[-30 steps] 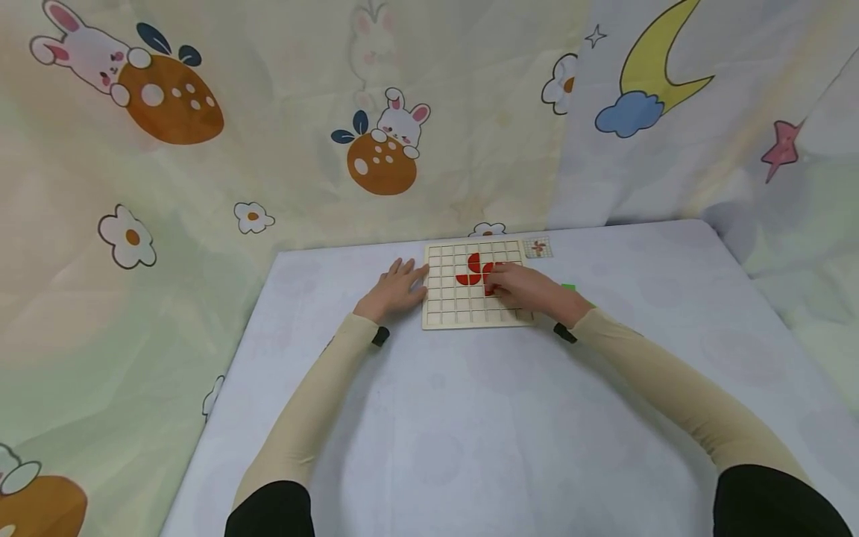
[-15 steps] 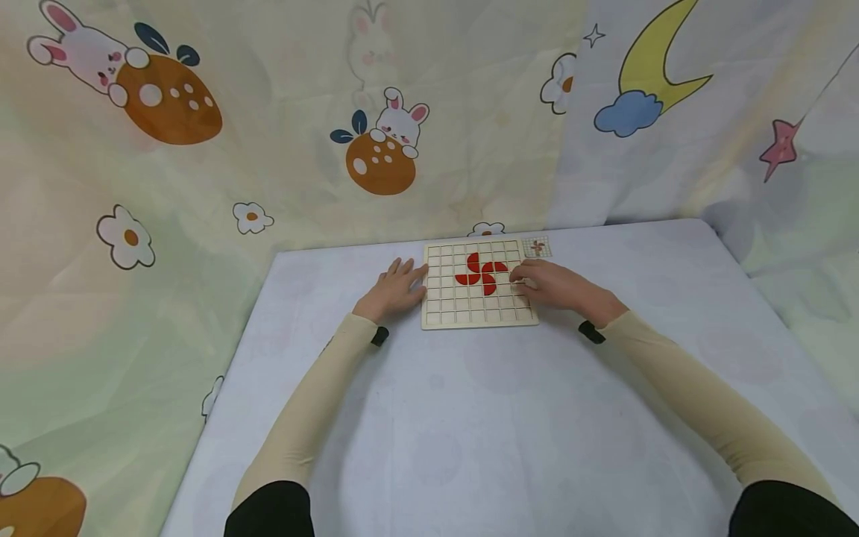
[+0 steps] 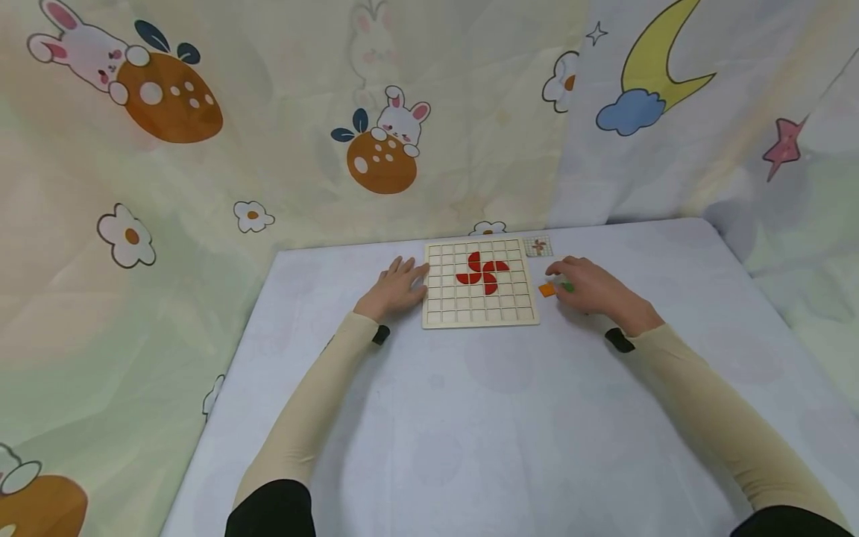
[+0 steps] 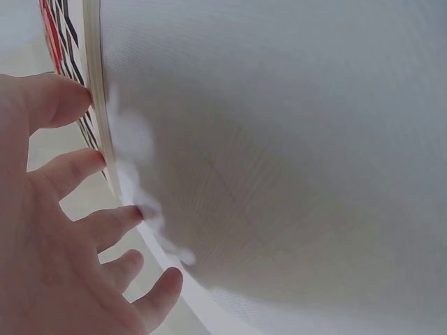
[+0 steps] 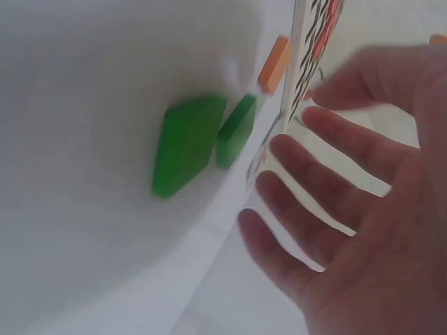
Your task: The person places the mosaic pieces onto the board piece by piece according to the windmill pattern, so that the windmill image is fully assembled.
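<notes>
A wooden grid board [image 3: 444, 313] lies flat near the far table edge, with several red rounded pieces [image 3: 491, 285] set in its middle like a pinwheel. My left hand [image 3: 394, 289] rests at the board's left side, thumb and index fingertip touching its edge [image 4: 94, 63], the fingers spread. Right of the board, my right hand [image 3: 593, 287] hovers over small pieces, its fingers slightly bent and nothing between them. Beneath it the right wrist view has two green pieces [image 5: 188, 143] side by side and an orange piece [image 5: 276, 64] nearer the board. In the head view, the hand partly hides the green ones.
A small pattern card [image 3: 538, 246] with a gridded red figure lies at the board's upper right corner. White cloth [image 3: 443, 418] covers the table. Behind it hangs a printed curtain [image 3: 282, 112] with rabbits, flowers and a moon.
My right hand has left the red pieces and moved right, off the board, to above the green pieces; all the red pieces and the orange piece are now uncovered. My left hand stays put.
</notes>
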A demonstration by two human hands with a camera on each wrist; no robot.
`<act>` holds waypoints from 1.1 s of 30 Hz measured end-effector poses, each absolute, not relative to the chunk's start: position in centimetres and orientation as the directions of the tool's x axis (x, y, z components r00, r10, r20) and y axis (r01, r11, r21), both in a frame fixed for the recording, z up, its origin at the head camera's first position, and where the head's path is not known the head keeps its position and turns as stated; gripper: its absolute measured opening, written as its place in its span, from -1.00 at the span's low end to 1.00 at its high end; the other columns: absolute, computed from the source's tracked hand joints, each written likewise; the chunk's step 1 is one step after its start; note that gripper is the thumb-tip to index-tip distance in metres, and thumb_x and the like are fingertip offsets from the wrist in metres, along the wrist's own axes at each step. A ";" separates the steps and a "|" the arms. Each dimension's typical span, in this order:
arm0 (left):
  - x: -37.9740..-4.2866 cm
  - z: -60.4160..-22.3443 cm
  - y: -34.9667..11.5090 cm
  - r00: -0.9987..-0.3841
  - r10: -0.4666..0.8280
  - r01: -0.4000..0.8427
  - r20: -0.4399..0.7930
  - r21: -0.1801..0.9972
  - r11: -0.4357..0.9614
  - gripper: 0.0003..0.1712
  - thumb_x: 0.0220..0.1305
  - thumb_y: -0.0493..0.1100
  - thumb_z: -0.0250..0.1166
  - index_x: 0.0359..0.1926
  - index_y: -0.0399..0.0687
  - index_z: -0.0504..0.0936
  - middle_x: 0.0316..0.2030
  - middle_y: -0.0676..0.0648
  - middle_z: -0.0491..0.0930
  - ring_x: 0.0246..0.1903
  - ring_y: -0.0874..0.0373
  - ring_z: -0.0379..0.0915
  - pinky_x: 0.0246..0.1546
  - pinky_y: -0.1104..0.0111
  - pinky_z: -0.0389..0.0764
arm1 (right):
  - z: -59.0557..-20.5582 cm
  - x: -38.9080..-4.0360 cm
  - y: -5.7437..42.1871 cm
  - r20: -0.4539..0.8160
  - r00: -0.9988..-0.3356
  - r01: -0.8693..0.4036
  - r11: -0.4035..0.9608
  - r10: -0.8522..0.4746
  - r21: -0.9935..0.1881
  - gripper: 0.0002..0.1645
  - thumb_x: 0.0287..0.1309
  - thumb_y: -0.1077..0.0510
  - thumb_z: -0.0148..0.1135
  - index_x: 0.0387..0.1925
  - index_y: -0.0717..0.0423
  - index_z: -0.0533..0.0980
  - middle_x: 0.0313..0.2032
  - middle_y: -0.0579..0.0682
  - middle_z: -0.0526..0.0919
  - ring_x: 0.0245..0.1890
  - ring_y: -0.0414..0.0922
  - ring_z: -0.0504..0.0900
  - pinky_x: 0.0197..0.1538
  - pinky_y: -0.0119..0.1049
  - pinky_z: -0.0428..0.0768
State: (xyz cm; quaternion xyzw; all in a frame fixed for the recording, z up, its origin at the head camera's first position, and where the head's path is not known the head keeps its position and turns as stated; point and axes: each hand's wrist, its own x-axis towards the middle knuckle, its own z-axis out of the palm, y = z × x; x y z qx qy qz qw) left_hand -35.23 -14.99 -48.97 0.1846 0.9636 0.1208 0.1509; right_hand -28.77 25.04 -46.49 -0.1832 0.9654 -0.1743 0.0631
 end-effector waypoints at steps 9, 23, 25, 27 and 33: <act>-35.4 -49.0 -15.0 -0.885 0.388 0.315 -0.257 0.284 0.906 -0.30 0.52 0.20 -0.11 0.60 0.28 0.04 0.62 -0.10 -0.16 0.61 -0.13 -0.48 0.53 -0.17 -0.12 | -46.9 -27.9 26.5 -0.119 -0.946 -0.254 0.918 -0.301 -0.304 -0.50 0.21 0.14 0.28 0.15 0.30 0.51 0.05 0.29 0.54 0.03 0.21 0.48 0.16 0.19 0.47; -35.4 -49.0 -15.0 -0.886 0.388 0.314 -0.254 0.287 0.905 -0.30 0.52 0.20 -0.11 0.60 0.29 0.04 0.62 -0.10 -0.16 0.61 -0.13 -0.47 0.53 -0.18 -0.13 | -47.6 -28.5 27.0 -0.111 -0.955 -0.229 0.921 -0.275 -0.314 -0.62 0.21 0.18 0.28 0.02 0.31 0.59 -0.03 0.24 0.57 -0.04 0.14 0.51 0.11 0.12 0.51; -35.4 -49.0 -15.0 -0.887 0.386 0.313 -0.255 0.285 0.906 -0.30 0.52 0.20 -0.11 0.60 0.29 0.04 0.62 -0.10 -0.16 0.61 -0.13 -0.47 0.53 -0.18 -0.12 | -47.6 -28.6 26.9 -0.109 -0.955 -0.231 0.922 -0.277 -0.311 -0.62 0.21 0.18 0.28 0.01 0.31 0.59 -0.04 0.24 0.58 -0.06 0.13 0.51 0.08 0.10 0.51; -35.4 -49.0 -15.0 -0.886 0.385 0.311 -0.258 0.284 0.907 -0.30 0.52 0.20 -0.11 0.60 0.29 0.04 0.62 -0.10 -0.16 0.61 -0.14 -0.47 0.53 -0.18 -0.12 | -47.6 -28.7 26.8 -0.107 -0.954 -0.235 0.922 -0.279 -0.309 -0.63 0.21 0.17 0.28 0.00 0.31 0.59 -0.05 0.23 0.59 -0.08 0.12 0.51 0.07 0.09 0.52; -35.3 -48.9 -14.9 -0.886 0.382 0.305 -0.263 0.292 0.907 -0.30 0.52 0.19 -0.10 0.60 0.28 0.04 0.62 -0.10 -0.16 0.61 -0.13 -0.48 0.53 -0.18 -0.14 | -47.3 -28.8 26.1 -0.090 -0.946 -0.276 0.917 -0.313 -0.289 -0.64 0.25 0.14 0.28 0.00 0.30 0.59 -0.07 0.22 0.61 -0.09 0.12 0.53 0.09 0.09 0.53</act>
